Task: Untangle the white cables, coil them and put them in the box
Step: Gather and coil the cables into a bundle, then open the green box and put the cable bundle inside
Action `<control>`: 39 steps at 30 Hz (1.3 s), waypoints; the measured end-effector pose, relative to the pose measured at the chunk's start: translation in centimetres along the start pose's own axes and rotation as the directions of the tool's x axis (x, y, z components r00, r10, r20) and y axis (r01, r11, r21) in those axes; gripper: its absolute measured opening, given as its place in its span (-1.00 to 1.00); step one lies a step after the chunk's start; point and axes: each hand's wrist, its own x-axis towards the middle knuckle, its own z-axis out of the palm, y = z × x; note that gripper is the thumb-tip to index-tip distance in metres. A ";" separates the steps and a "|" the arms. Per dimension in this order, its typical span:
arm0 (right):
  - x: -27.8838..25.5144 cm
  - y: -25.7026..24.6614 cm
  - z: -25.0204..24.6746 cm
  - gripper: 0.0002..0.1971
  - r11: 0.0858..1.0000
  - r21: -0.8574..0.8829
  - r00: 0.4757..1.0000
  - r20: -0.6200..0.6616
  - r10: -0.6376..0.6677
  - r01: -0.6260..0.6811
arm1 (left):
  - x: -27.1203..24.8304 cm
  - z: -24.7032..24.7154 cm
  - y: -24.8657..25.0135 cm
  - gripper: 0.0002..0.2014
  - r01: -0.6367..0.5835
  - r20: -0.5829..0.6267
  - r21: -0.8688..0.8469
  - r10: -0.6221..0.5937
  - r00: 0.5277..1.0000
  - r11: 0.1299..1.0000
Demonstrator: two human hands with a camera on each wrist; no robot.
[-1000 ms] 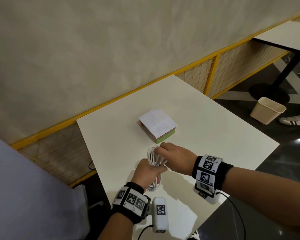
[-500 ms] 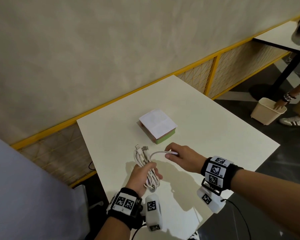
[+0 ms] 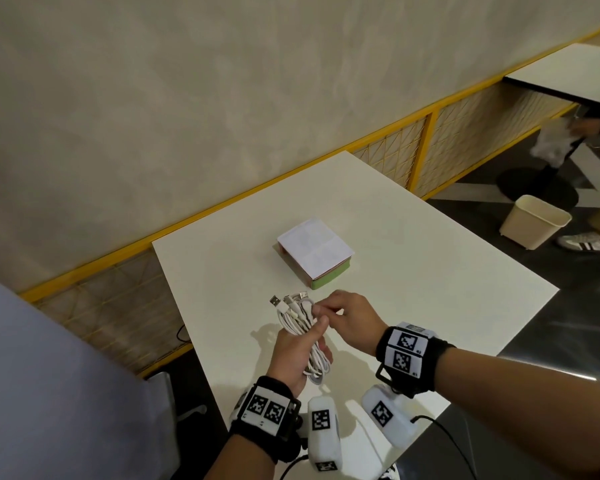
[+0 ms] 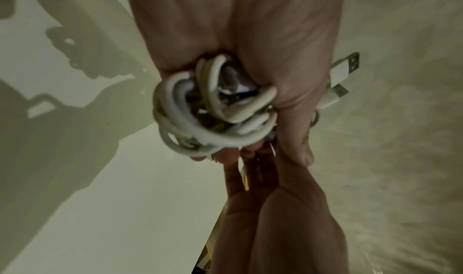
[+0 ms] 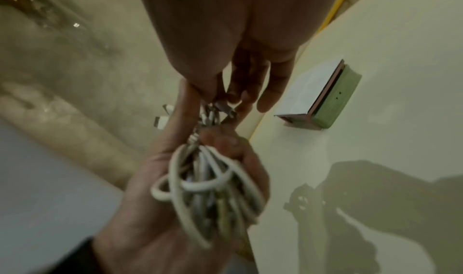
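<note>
A bundle of coiled white cables (image 3: 303,332) hangs above the near part of the white table (image 3: 413,271). My left hand (image 3: 297,355) grips its middle, thumb across the strands; the loops (image 4: 208,119) spill from my fist, and USB plugs (image 4: 344,68) stick out past it. My right hand (image 3: 343,318) is at the bundle's upper end, its fingertips (image 5: 238,100) pinching a strand among the cables (image 5: 213,189). The box (image 3: 316,252), pink and green with a white lid, lies closed on the table just beyond my hands; the box (image 5: 323,98) lies right of the fingers.
A yellow-framed mesh barrier (image 3: 430,133) runs behind the table along the wall. On the floor to the right stand a cream waste bin (image 3: 534,221), another person's shoe (image 3: 584,242) and a second table (image 3: 568,74).
My right hand had pulled a cable end out to the right; it has come back to the top of the bundle. My left hand still grips the coil, now held slightly higher.
</note>
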 end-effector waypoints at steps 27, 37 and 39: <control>3.2 8.2 -1.6 -0.47 0.763 -0.631 0.931 0.179 0.317 -0.139 | 6.6 -6.5 1.9 -0.73 0.013 -0.155 0.813 0.196 0.968 0.582; 10.9 12.3 -2.0 -0.28 0.630 -0.777 0.900 0.277 0.336 0.004 | 14.2 -1.9 3.7 -0.62 -0.049 -0.029 0.947 0.237 0.971 0.318; 11.5 13.0 -2.0 -0.27 0.619 -0.784 0.913 0.286 0.290 0.049 | 15.4 -0.6 3.9 -0.56 -0.081 0.030 0.966 0.204 0.978 0.246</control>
